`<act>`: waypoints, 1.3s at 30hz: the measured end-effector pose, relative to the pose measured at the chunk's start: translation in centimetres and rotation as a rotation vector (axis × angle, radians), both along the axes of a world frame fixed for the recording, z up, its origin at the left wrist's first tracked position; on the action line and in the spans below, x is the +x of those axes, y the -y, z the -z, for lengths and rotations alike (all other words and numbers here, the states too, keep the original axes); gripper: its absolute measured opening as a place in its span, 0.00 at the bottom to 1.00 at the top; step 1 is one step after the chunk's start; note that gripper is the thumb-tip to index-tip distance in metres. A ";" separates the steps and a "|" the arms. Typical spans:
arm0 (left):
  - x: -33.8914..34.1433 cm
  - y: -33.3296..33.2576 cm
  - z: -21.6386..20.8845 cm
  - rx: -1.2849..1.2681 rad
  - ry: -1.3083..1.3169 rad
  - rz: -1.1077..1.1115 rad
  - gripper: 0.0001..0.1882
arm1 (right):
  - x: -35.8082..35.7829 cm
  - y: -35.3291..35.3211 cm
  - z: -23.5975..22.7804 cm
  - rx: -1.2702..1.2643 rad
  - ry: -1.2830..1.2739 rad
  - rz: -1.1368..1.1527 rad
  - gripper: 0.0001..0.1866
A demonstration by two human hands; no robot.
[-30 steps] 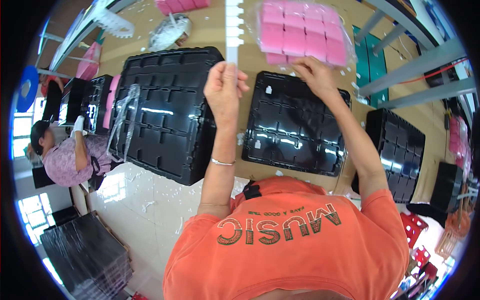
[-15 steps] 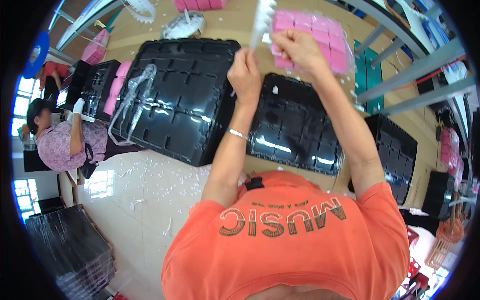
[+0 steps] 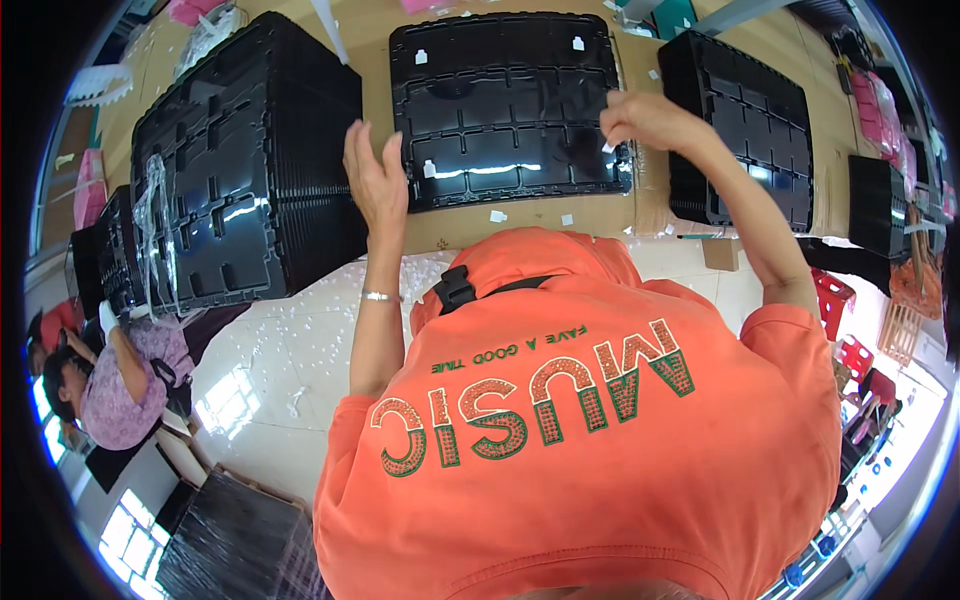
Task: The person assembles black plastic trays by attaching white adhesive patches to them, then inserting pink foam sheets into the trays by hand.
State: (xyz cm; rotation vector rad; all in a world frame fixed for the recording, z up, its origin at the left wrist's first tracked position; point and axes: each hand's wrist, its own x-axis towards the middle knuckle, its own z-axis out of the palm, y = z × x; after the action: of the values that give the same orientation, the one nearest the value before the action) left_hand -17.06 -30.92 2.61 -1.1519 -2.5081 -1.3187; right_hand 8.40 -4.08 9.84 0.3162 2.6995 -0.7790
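Observation:
My right hand (image 3: 652,121) is closed in a pinch on a small white sticker (image 3: 608,147), above the near right corner of a shiny black plastic tray (image 3: 505,105). Several cross-shaped ridges run over that tray, and white stickers sit near its far left, far right (image 3: 578,44) and near left corners. My left hand (image 3: 378,180) is open, fingers stretched upward, beside the tray's left edge; I cannot tell whether it touches the edge. Nothing shows in its fingers. A narrow white strip (image 3: 328,30) lies beyond it, apart from the hand.
A tall stack of black trays (image 3: 215,170) with clear plastic wrap stands at left, another stack (image 3: 750,125) at right. Loose white bits (image 3: 498,216) lie on the brown table edge. A toothed white strip (image 3: 100,85) hangs far left. A co-worker (image 3: 125,385) stands at left.
My view has shifted. Both hands have come from beside the pink blocks to the black tray. My left hand has let go of the white toothed strip and opened.

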 end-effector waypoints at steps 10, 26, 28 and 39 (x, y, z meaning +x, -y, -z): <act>3.2 3.8 1.7 -0.190 -0.039 0.084 0.20 | 2.2 1.3 8.3 0.290 -0.131 -0.055 0.11; 0.8 1.2 4.9 -0.310 0.027 0.127 0.24 | 4.1 5.5 9.3 0.124 -0.195 0.716 0.18; 0.3 1.0 5.1 -0.271 0.013 0.102 0.22 | 4.6 4.6 10.3 0.071 -0.237 0.952 0.16; 1.8 2.2 3.6 -0.371 -0.206 0.274 0.12 | 5.0 6.8 8.8 0.291 -0.264 0.580 0.09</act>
State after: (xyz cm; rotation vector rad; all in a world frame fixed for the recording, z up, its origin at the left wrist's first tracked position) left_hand -15.22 -33.16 -0.95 -1.6596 -2.5732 -0.7369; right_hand 13.42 -10.89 1.07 1.1786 3.0008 -0.5915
